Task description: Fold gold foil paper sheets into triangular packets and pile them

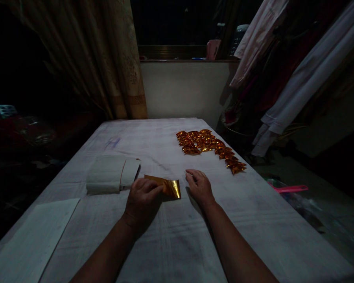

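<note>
My left hand [143, 198] pinches a sheet of shiny gold foil paper [172, 188] between thumb and fingers, just above the cloth-covered table. The sheet's right part curves and catches the light; its left part is partly behind my fingers. To its right, a short gap away, my right hand [200, 188] rests loosely bent with nothing visible in it, thumb a little apart from the fingers. Several folded gold foil pieces [199, 139] lie in a cluster and a trailing row beyond my right hand. A folded stack of pale paper [104, 175] lies left of my left hand.
A flat pale sheet [32, 236] lies at the table's [177, 243] left front. A curtain [106, 59] hangs behind on the left, and clothes [306, 78] hang at the right. A pink cup [213, 50] stands on the sill. A pink-handled object [292, 188] sits beyond the right edge.
</note>
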Demonstrator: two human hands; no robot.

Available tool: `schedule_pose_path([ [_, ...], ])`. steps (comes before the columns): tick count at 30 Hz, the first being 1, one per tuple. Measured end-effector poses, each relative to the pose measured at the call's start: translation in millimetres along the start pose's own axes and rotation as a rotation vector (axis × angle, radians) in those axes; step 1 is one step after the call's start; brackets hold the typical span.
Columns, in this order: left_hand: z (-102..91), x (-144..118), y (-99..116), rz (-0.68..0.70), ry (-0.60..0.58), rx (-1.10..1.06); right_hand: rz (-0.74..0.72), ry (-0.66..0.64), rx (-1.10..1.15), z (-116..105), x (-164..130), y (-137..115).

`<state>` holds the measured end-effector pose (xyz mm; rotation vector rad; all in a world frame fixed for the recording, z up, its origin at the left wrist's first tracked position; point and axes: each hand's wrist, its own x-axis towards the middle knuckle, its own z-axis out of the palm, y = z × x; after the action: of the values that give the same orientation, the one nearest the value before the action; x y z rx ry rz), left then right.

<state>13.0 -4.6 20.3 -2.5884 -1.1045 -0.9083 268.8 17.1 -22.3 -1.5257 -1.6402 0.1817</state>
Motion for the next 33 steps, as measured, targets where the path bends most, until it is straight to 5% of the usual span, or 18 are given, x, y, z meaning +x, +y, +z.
schedule_pose_path([
  [12, -3.9, -23, 3, -0.104, -0.231, -0.13, -0.028, -0.121, 0.054, -2, -4, -4],
  [19, -0.7, -26, -1, -0.154, -0.234, -0.139, -0.168, -0.279, 0.044, -3, -5, -5],
  [27, 5.5, -28, -5, -0.176, -0.224, -0.153, -0.057, -0.326, 0.023, -9, -5, -17],
  [30, 6.8, -28, -6, -0.203, -0.21, -0.156, 0.003, -0.314, 0.043, -5, -7, -22],
  [33, 8.1, -28, -7, -0.231, -0.156, -0.13, 0.019, -0.158, 0.128, -5, -7, -26],
])
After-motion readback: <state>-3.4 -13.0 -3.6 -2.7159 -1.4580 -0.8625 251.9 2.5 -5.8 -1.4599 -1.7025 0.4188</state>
